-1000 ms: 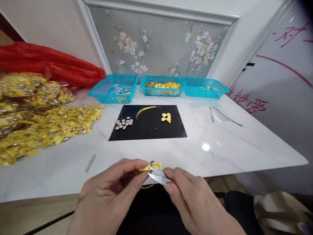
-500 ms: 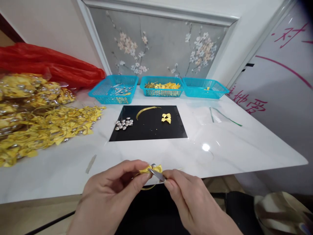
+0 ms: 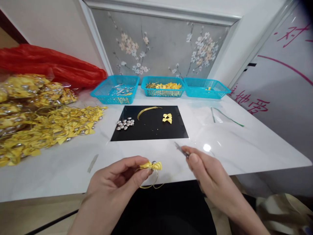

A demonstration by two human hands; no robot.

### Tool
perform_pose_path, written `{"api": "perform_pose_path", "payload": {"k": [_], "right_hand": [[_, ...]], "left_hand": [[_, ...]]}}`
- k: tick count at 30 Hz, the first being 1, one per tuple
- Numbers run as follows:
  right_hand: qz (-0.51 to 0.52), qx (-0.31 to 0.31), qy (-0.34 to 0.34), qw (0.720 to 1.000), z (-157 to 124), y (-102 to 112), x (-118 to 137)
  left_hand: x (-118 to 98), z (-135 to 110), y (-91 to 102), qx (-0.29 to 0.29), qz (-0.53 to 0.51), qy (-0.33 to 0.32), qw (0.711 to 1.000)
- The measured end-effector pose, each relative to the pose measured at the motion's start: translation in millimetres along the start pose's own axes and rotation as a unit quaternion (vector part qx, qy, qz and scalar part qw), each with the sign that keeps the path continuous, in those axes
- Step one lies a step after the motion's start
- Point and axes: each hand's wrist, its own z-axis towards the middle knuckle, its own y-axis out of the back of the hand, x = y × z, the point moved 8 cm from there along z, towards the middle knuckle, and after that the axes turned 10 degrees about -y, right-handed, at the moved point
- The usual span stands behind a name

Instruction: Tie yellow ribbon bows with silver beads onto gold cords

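Red bag: a crumpled red plastic bag [image 3: 49,67] lies at the far left of the white marble counter [image 3: 244,143], out of the working area.
Finished pile: a heap of yellow ribbon bows with silver beads [image 3: 49,129] is spread at the left, within reach of the left hand.
Baskets: three turquoise plastic baskets [image 3: 161,86] stand in a row at the back edge; it seems each keeps one kind of part.
Black mat: a black rectangular sheet [image 3: 149,130] carries small silver beads [image 3: 125,123], a thin gold thread [image 3: 148,111] and two loose yellow bows [image 3: 167,118]; the dark ground makes them easy to see.
Left hand: the left hand [image 3: 117,182] pinches a small yellow ribbon bow with a silver bead [image 3: 153,165] above the near edge of the counter; a gold loop hangs under it.
Right hand: the right hand [image 3: 210,173] grips small metal snips [image 3: 181,149], tip pointing away, apart from the bow.
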Motion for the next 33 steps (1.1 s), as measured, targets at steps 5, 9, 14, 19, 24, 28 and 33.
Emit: {"api": "perform_pose_path", "payload": {"k": [5,9,14,19,24,28,33], "right_hand": [[-0.223,-0.115,-0.077,0.965,52,34,-57],[-0.278,-0.120,-0.085,0.949,79,39,-77],[-0.250,-0.124,-0.015,0.960,62,27,-40],[0.066,0.110,0.052,0.990,6,-20,27],[0.166,0.130,0.039,0.977,-11,-34,50],[0.251,0.178,-0.021,0.951,-9,-45,42],[0.306,0.197,-0.046,0.930,-12,-53,44]], "left_hand": [[-1,1,0.7,-0.013,-0.032,0.016,0.999],[-18,6,-0.8,-0.023,0.024,-0.045,0.998],[-27,8,-4.5,-0.040,0.053,-0.069,0.995],[-32,6,-10.7,-0.036,0.077,-0.099,0.991],[-36,2,-11.7,-0.017,0.081,-0.115,0.990],[-20,0,-5.2,0.019,-0.011,-0.048,0.999],[-17,-3,-12.7,0.119,0.015,-0.049,0.992]]}}
